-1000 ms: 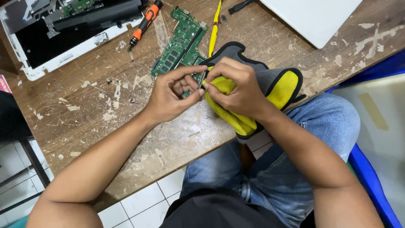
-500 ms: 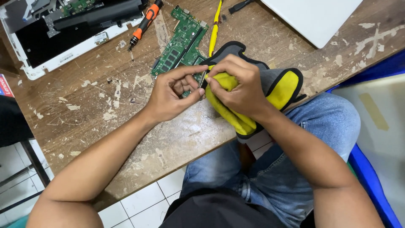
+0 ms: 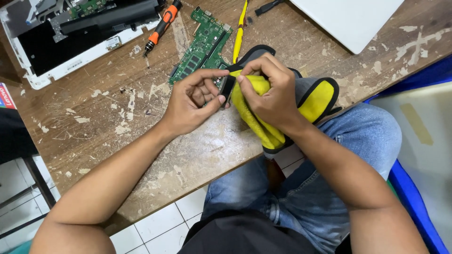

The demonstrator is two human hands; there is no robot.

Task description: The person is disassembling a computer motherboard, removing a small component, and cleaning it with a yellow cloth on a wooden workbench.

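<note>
My left hand (image 3: 194, 101) pinches a small dark flat part (image 3: 228, 87) between thumb and fingers above the worn wooden table (image 3: 141, 136). My right hand (image 3: 273, 91) grips a yellow cloth (image 3: 256, 120) and presses it against that part. Under the hands lies a grey and yellow pad (image 3: 320, 94) with black edging. A green circuit board (image 3: 200, 44) lies just beyond my left hand.
An opened white laptop shell (image 3: 61, 37) sits at the far left. An orange-handled screwdriver (image 3: 161, 26) lies beside it, and a yellow tool (image 3: 241, 28) beside the board. A white lid (image 3: 348, 19) is at the far right. A blue bin (image 3: 423, 141) stands by my knee.
My right hand's fingers have shifted slightly with the cloth against the small part. My left hand keeps the same hold and place.
</note>
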